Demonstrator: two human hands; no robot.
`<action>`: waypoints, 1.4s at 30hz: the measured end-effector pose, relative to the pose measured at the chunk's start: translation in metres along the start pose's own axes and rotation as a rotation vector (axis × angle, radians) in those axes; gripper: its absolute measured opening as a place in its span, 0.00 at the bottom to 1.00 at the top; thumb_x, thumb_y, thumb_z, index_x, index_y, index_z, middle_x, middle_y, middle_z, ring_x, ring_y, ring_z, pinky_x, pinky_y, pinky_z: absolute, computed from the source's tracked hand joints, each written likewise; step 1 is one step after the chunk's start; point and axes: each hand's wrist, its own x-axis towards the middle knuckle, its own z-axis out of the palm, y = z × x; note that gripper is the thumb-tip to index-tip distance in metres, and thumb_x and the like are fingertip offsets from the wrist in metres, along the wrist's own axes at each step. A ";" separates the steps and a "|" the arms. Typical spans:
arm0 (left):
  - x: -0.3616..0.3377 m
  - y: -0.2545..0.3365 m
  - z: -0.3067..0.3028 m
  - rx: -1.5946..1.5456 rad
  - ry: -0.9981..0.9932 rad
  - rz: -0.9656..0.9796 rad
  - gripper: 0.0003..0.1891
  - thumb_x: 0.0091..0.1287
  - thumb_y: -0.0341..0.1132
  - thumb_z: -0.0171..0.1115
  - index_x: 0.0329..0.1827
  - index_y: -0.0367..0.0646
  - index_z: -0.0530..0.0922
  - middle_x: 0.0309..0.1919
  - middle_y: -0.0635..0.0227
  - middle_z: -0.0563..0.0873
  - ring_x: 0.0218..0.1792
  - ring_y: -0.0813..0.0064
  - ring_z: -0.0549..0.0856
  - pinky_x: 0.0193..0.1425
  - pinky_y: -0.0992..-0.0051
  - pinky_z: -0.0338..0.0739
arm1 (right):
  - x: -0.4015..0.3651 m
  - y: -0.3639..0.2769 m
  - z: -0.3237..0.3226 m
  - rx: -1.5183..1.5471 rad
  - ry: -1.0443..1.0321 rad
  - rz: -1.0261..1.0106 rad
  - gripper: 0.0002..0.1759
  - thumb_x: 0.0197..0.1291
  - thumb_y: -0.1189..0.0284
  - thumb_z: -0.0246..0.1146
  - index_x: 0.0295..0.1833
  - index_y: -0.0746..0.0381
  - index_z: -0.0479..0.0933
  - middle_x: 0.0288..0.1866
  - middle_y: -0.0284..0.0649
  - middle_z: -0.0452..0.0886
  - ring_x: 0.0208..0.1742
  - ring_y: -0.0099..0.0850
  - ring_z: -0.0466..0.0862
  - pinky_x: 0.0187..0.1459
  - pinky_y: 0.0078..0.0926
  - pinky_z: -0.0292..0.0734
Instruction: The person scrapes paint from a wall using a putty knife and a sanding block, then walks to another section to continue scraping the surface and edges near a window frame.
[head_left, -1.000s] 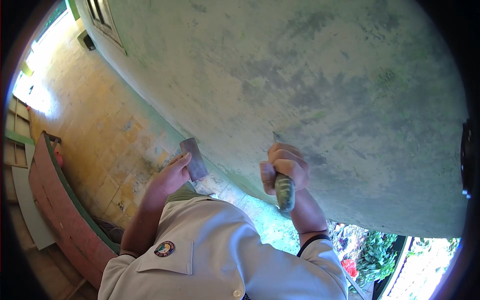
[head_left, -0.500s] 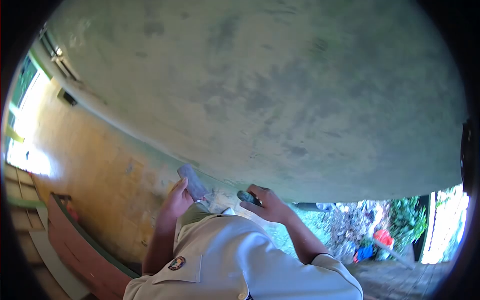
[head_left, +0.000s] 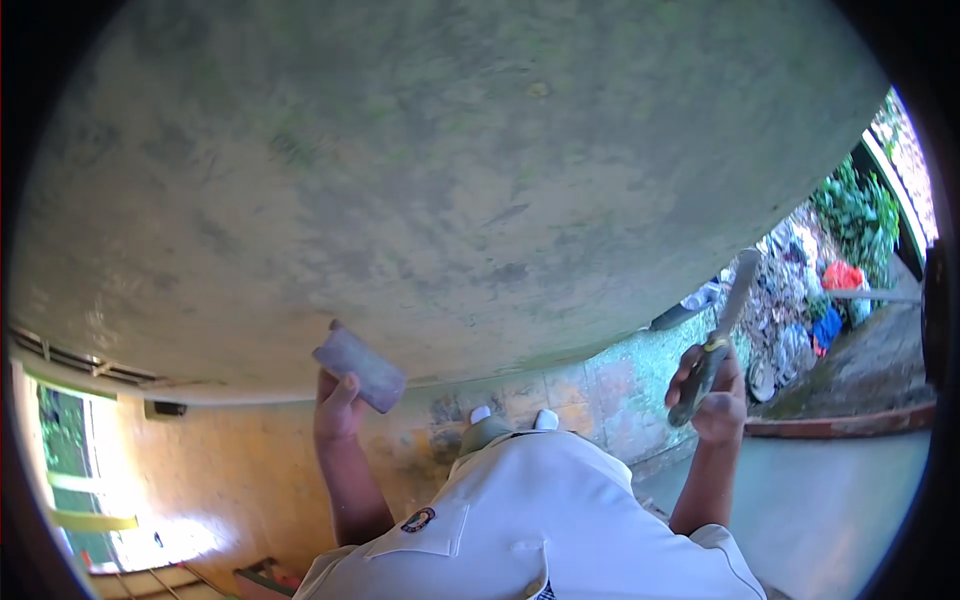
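My left hand [head_left: 338, 412] is closed on a flat grey-purple rectangular block [head_left: 362, 370], with the thumb across its near face. What the block is made of cannot be told. On the right, my right hand [head_left: 722, 405] grips a knife-like tool [head_left: 703, 380] by its dark handle, which has a yellowish band. Its long, narrow metal blade [head_left: 738, 292] points up and away from me. Both hands are held in front of a large, patchy grey-green wall [head_left: 450, 210]; whether either tool touches it cannot be told.
Below the wall lies a worn tan-and-green floor [head_left: 240, 450], where my feet show. At the right, a heap of litter [head_left: 790, 340] with a red item [head_left: 842, 276] lies near green plants [head_left: 858, 215]. A bright opening [head_left: 110, 480] is at the left.
My view has turned to the right. My right hand has moved out to the right, and the tool's blade now shows. The left hand still holds the block, now tilted more sideways.
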 end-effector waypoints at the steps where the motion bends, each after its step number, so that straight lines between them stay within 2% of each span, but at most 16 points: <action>1: 0.005 0.014 0.004 0.012 -0.027 -0.017 0.27 0.56 0.37 0.70 0.57 0.41 0.70 0.48 0.68 0.79 0.51 0.73 0.78 0.56 0.67 0.72 | -0.007 0.012 -0.001 0.100 -0.025 0.042 0.34 0.37 0.76 0.64 0.54 0.59 0.60 0.33 0.50 0.75 0.23 0.39 0.79 0.25 0.30 0.77; 2: 0.009 0.027 0.007 0.200 -0.043 0.045 0.24 0.56 0.37 0.70 0.53 0.40 0.72 0.45 0.69 0.80 0.47 0.75 0.79 0.52 0.70 0.73 | -0.013 0.025 0.000 0.200 -0.052 0.081 0.35 0.37 0.75 0.62 0.56 0.59 0.59 0.32 0.50 0.75 0.21 0.37 0.77 0.22 0.28 0.74; 3: 0.014 0.036 0.009 0.387 -0.063 0.111 0.22 0.55 0.36 0.70 0.50 0.39 0.74 0.41 0.70 0.81 0.44 0.78 0.79 0.49 0.73 0.73 | -0.017 0.037 0.013 0.168 0.048 0.088 0.37 0.40 0.72 0.61 0.60 0.59 0.56 0.27 0.49 0.73 0.18 0.35 0.73 0.19 0.25 0.68; 4: 0.019 0.042 0.012 0.395 -0.094 0.097 0.22 0.55 0.36 0.70 0.50 0.39 0.74 0.41 0.70 0.81 0.44 0.78 0.79 0.49 0.73 0.73 | -0.022 0.049 0.021 0.219 0.048 0.133 0.34 0.46 0.73 0.60 0.62 0.60 0.56 0.25 0.46 0.73 0.19 0.33 0.74 0.20 0.25 0.69; 6: 0.028 0.048 0.019 0.640 -0.143 0.181 0.16 0.55 0.36 0.70 0.42 0.38 0.78 0.35 0.72 0.81 0.38 0.81 0.79 0.42 0.78 0.72 | -0.027 0.064 0.049 0.193 0.112 0.190 0.26 0.55 0.74 0.56 0.60 0.62 0.61 0.24 0.42 0.73 0.20 0.30 0.74 0.23 0.25 0.71; 9: 0.042 0.051 0.017 0.720 -0.176 0.133 0.14 0.54 0.35 0.71 0.38 0.37 0.78 0.34 0.73 0.81 0.37 0.82 0.79 0.42 0.78 0.72 | -0.023 0.091 0.072 -0.106 0.063 0.181 0.14 0.62 0.73 0.54 0.52 0.66 0.69 0.25 0.38 0.73 0.23 0.26 0.75 0.27 0.22 0.72; 12: 0.055 0.052 0.006 0.681 -0.220 0.184 0.17 0.51 0.36 0.74 0.39 0.37 0.78 0.34 0.72 0.81 0.37 0.82 0.79 0.43 0.78 0.73 | -0.013 0.106 0.087 -0.117 0.029 0.280 0.12 0.64 0.69 0.55 0.49 0.65 0.70 0.25 0.38 0.73 0.23 0.25 0.76 0.27 0.22 0.72; 16: 0.058 0.054 0.001 0.640 -0.257 0.211 0.20 0.49 0.36 0.75 0.41 0.38 0.77 0.35 0.71 0.81 0.38 0.80 0.79 0.43 0.77 0.73 | 0.006 0.105 0.119 -0.169 0.073 0.411 0.18 0.71 0.62 0.47 0.43 0.66 0.73 0.27 0.36 0.74 0.23 0.23 0.76 0.27 0.21 0.71; 21: 0.056 0.052 -0.016 0.457 -0.242 0.138 0.31 0.44 0.37 0.78 0.49 0.36 0.73 0.40 0.65 0.81 0.41 0.74 0.80 0.46 0.72 0.76 | 0.027 0.131 0.143 -0.195 0.072 0.263 0.14 0.69 0.67 0.49 0.51 0.66 0.70 0.29 0.37 0.75 0.31 0.25 0.79 0.35 0.25 0.75; 24: 0.060 0.057 -0.034 0.454 -0.367 0.070 0.34 0.43 0.37 0.79 0.52 0.35 0.71 0.41 0.61 0.81 0.43 0.70 0.80 0.47 0.69 0.77 | 0.033 0.147 0.147 -0.089 0.060 0.231 0.14 0.70 0.64 0.49 0.50 0.64 0.70 0.28 0.36 0.74 0.27 0.25 0.78 0.32 0.23 0.75; 28: 0.069 0.055 -0.040 0.308 -0.475 0.028 0.33 0.41 0.34 0.79 0.50 0.34 0.73 0.41 0.58 0.81 0.42 0.64 0.81 0.46 0.63 0.76 | 0.037 0.139 0.167 -0.072 0.175 0.279 0.15 0.70 0.61 0.49 0.42 0.63 0.69 0.26 0.33 0.71 0.20 0.22 0.73 0.24 0.19 0.70; 30: 0.081 0.052 -0.046 0.199 -0.686 0.035 0.31 0.35 0.32 0.78 0.45 0.33 0.76 0.38 0.55 0.82 0.41 0.57 0.81 0.45 0.56 0.75 | 0.041 0.138 0.171 -0.125 0.196 0.206 0.19 0.71 0.56 0.46 0.36 0.61 0.65 0.24 0.33 0.69 0.17 0.21 0.70 0.20 0.19 0.67; 33: 0.089 0.053 -0.050 0.186 -0.780 0.018 0.29 0.29 0.32 0.76 0.40 0.33 0.79 0.35 0.53 0.82 0.38 0.53 0.81 0.46 0.53 0.73 | 0.045 0.133 0.175 -0.196 0.240 0.186 0.21 0.71 0.54 0.44 0.34 0.60 0.63 0.22 0.33 0.68 0.16 0.20 0.69 0.19 0.19 0.66; 34: 0.093 0.052 -0.050 0.181 -0.791 0.016 0.29 0.29 0.32 0.76 0.40 0.33 0.79 0.35 0.53 0.82 0.38 0.53 0.81 0.46 0.53 0.73 | 0.045 0.132 0.175 -0.198 0.249 0.178 0.21 0.71 0.54 0.44 0.34 0.60 0.63 0.22 0.33 0.68 0.16 0.20 0.69 0.19 0.19 0.66; 36: 0.099 0.048 -0.050 0.126 -0.987 0.114 0.38 0.40 0.45 0.80 0.53 0.37 0.71 0.41 0.56 0.79 0.45 0.52 0.77 0.47 0.55 0.72 | 0.046 0.129 0.175 -0.268 0.262 0.226 0.22 0.71 0.53 0.43 0.33 0.60 0.63 0.20 0.31 0.67 0.15 0.20 0.68 0.17 0.19 0.65; 42: 0.103 0.048 -0.051 0.175 -0.952 0.126 0.36 0.39 0.43 0.79 0.51 0.36 0.73 0.40 0.55 0.80 0.44 0.51 0.78 0.47 0.54 0.73 | 0.066 0.123 0.182 -0.318 0.303 0.181 0.23 0.71 0.53 0.44 0.30 0.60 0.62 0.16 0.30 0.64 0.14 0.18 0.66 0.14 0.20 0.63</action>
